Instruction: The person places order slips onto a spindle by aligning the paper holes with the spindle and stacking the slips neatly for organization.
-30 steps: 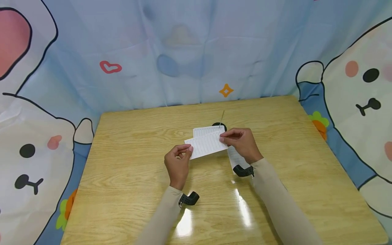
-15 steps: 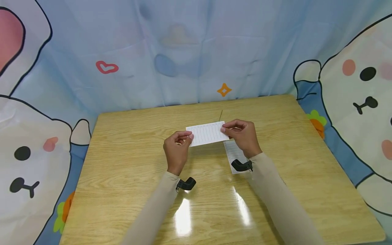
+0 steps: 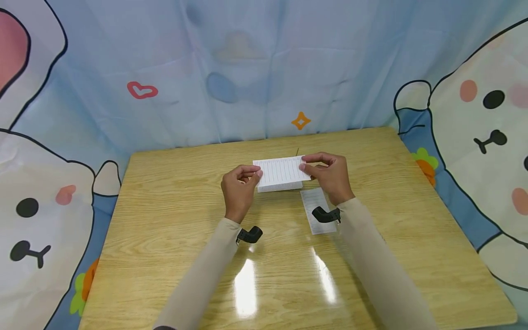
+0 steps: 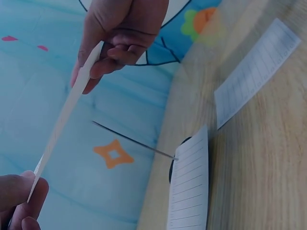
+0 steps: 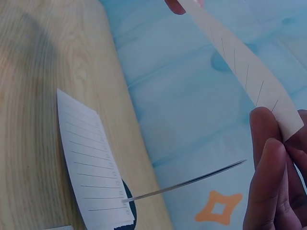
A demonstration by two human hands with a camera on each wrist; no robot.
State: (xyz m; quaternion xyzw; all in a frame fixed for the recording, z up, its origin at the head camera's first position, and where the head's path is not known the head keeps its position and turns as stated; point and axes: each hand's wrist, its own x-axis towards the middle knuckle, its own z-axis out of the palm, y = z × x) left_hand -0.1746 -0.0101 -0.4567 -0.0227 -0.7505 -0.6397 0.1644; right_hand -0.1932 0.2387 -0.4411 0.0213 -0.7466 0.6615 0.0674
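Note:
A white lined paper slip [image 3: 282, 169] is stretched between both hands, raised over the table. My left hand [image 3: 239, 192] pinches its left end between thumb and fingers. The right end is pinched by my right hand [image 3: 330, 176]. Beneath it stands a bill spike [image 4: 136, 142], a thin metal needle rising from a black round base [image 5: 130, 203], largely covered. Another lined slip [image 5: 91, 163] is pierced on that needle, low near the base. In both wrist views the held slip is apart from the needle, close above its tip.
A further lined slip [image 3: 312, 204] lies flat on the wooden table [image 3: 165, 220], partly under the right wrist's black camera [image 3: 326, 215]. A blue cartoon curtain [image 3: 247, 68] hangs along the table's far edge.
Both hands have moved the held slip farther from the person, toward the spike. It now hides most of the needle in the head view. The slip on the table stays put.

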